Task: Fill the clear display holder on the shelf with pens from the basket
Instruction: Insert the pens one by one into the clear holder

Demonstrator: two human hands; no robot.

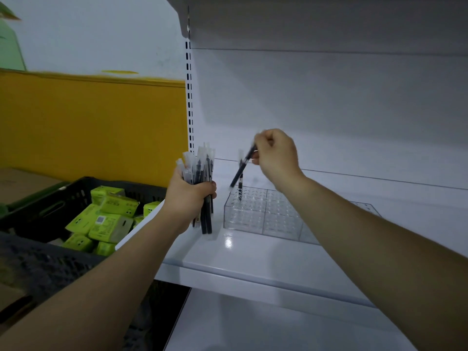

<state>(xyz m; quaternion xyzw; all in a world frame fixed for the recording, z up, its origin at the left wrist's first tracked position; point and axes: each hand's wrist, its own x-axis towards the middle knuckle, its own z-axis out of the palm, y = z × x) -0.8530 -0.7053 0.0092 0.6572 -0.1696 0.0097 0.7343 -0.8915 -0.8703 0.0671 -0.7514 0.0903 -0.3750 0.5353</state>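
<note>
A clear display holder (263,219) with a grid of holes stands on the white shelf (253,259). One black pen (240,191) stands upright in a hole at its far left corner. My right hand (277,158) pinches another black pen (241,169), tilted, its lower tip above the holder's far left corner. My left hand (188,197) grips a bundle of several black pens (202,178) with clear caps, upright, just left of the holder at the shelf's left end.
A dark plastic basket (63,206) left of the shelf holds several green packs (106,219). A perforated white upright (189,97) marks the shelf's left side. Another shelf (304,21) hangs overhead. A yellow wall (88,122) lies behind the basket.
</note>
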